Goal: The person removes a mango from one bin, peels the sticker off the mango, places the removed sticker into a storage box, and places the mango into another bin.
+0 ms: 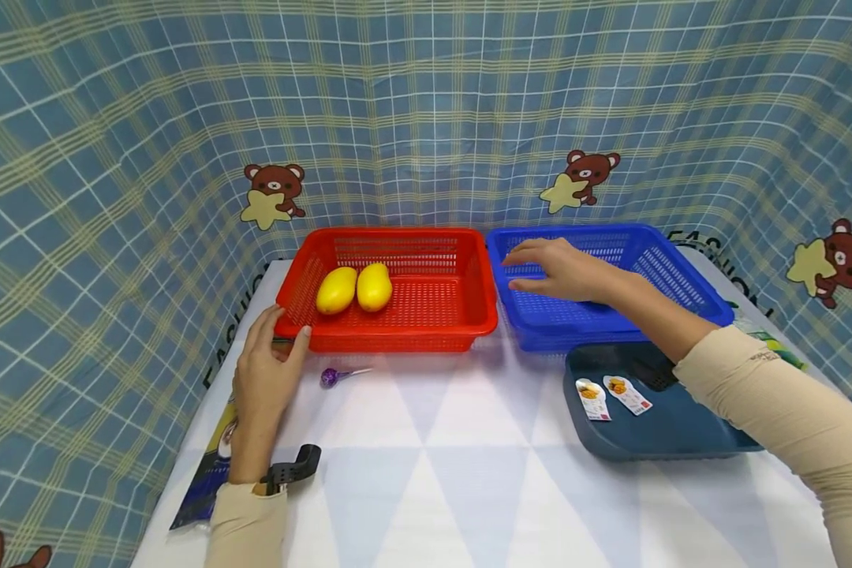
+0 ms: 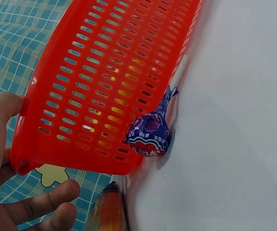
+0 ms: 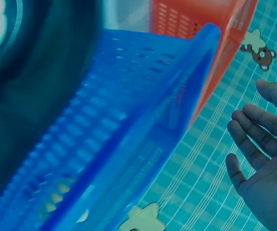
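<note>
Left hand: Yours stands at the near left corner of the red basket, fingers loosely parted, thumb apparently against the rim; no firm grip shows.
Right hand: Yours hangs over the blue basket, fingers extended, holding nothing.
Red basket: Two yellow fruits lie inside, toward the left; that much looks done.
Blue basket: Something yellowish shows through its slots in the right wrist view, too blurred for you to name.
Lollipop: Outside, before the red basket, apparently left to handle.
Dark tray: Two picture cards and a black item remain in it, perhaps unfinished business for you.
Table edges: A purple packet lies left, a green one right, both outside the baskets.
</note>
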A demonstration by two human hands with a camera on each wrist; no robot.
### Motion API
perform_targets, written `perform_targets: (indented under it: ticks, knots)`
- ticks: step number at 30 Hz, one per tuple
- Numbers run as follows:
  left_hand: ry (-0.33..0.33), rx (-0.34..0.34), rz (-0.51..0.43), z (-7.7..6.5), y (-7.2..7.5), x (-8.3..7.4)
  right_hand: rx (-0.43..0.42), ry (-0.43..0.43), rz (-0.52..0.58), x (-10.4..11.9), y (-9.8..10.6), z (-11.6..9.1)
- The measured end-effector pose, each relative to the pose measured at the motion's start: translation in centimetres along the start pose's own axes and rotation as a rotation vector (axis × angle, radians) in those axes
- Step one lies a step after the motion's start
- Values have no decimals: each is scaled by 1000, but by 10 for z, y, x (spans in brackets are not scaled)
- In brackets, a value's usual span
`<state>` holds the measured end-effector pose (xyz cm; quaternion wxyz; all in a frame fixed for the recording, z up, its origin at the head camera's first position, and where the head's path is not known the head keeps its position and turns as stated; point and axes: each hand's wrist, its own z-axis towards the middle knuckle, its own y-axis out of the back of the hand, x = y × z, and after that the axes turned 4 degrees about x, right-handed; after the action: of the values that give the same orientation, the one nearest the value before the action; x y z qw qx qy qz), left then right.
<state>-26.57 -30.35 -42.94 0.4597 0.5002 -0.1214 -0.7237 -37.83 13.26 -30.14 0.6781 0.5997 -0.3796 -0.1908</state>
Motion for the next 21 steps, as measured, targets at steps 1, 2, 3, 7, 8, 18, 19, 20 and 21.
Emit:
perform_targets:
  ticks: [1, 2, 3, 7, 8, 18, 19, 20, 21]
  knots:
    - [3, 1, 1, 0, 0, 0, -4, -2, 1, -4, -1, -5]
    - [6, 2, 4, -1, -1, -1, -9, -4, -1, -7, -2, -10]
    - [10, 5, 7, -1, -1, -1, -15, -8, -5, -10, -3, -15]
    - [38, 26, 18, -2, -2, -4, -35, -20, -10, -23, -5, -34]
    - [47, 32, 22, -3, -2, -5, -41, -27, -12, -26, -5, -39]
    - [48, 28, 47, -4, -2, -7, -88, -111, 20, -57, -10, -83]
    - [46, 28, 51, -5, -2, -7, -89, -126, 24, -59, -10, -87]
    - [42, 25, 50, -4, -2, -7, -91, -144, 24, -61, -10, -91]
    - [40, 25, 52, -4, -2, -7, -93, -159, 23, -63, -10, -95]
